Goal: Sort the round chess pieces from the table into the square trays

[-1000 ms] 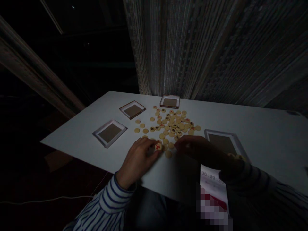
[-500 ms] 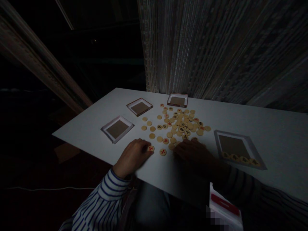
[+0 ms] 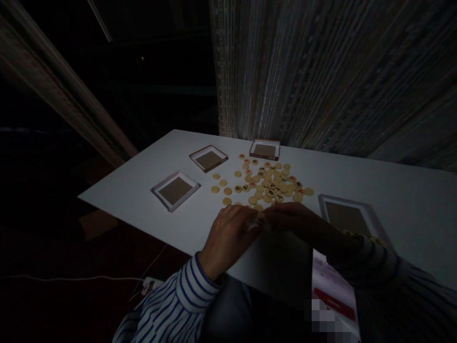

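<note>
My left hand (image 3: pixel 230 236) is over the near edge of the white table, its fingers and thumb closed at a round xiangqi piece (image 3: pixel 261 219). My right hand (image 3: pixel 298 220) meets it from the other side, fingertips pressed together beside the same piece; shadow hides what lies beneath them. Just beyond both hands spreads a loose heap of wooden xiangqi pieces (image 3: pixel 270 192), some face down, others showing red or black characters. A shallow open box (image 3: pixel 324 209) is by my right forearm, which covers most of the pieces lined along its near side.
Three more shallow boxes stand on the table: one at left (image 3: pixel 154 191), one at back left (image 3: pixel 191 156) and one at the back (image 3: pixel 251 151). A string curtain (image 3: pixel 257 71) hangs behind the table (image 3: pixel 124 186). A red-and-white package (image 3: pixel 333 295) is below the near edge.
My left hand has moved right, from the red-marked piece at the near edge to my right hand. It now covers the spot where the loose red-marked piece lay.
</note>
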Demonstrator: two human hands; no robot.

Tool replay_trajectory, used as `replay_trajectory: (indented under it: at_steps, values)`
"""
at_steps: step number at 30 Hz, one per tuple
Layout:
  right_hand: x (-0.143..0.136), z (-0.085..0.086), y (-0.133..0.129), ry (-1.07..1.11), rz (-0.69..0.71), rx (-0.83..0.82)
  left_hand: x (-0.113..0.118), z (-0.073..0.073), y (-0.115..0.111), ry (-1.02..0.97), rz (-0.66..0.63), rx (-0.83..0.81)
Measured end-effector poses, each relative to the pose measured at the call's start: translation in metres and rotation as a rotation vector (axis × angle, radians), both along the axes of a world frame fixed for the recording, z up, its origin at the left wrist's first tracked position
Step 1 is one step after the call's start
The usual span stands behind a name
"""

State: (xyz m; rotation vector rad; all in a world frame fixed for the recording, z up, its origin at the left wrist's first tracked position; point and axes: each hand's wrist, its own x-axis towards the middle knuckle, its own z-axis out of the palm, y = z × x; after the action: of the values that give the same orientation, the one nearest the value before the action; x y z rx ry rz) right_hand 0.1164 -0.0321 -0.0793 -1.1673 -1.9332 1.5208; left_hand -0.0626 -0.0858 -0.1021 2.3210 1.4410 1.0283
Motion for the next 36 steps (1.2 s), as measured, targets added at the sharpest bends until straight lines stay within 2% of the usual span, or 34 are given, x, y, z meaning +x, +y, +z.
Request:
replay_trajectory:
  at_steps: [3, 7, 11, 16, 20, 25, 30, 36]
  values:
    - [0.001, 0.001, -0.003, 0.026, -0.026, -0.044, 0.005, 0.0, 0.001, 0.008, -0.018, 0.021]
    - [0.006, -0.003, -0.006, 0.034, -0.039, -0.026, 0.008, 0.002, 0.0, 0.031, -0.028, 0.009]
    - [0.016, -0.007, -0.009, 0.032, -0.048, 0.05, 0.011, 0.006, 0.0, 0.087, -0.05, -0.018]
    - [0.034, -0.001, -0.014, 0.055, -0.083, 0.126, 0.026, 0.014, 0.004, 0.111, -0.125, -0.048]
    - [0.054, 0.004, -0.017, 0.096, -0.186, 0.086, 0.046, 0.018, 0.012, -0.119, -0.133, -0.137]
    - [0.082, 0.018, -0.018, 0.054, -0.267, 0.059, 0.076, 0.024, 0.027, -0.542, -0.188, -0.463]
    - [0.108, 0.038, -0.022, -0.132, -0.303, 0.366, 0.11, 0.032, 0.044, -0.8, -0.245, -0.726]
    - [0.135, 0.04, -0.022, -0.364, -0.24, 0.569, 0.14, 0.027, 0.053, -0.873, -0.279, -0.836]
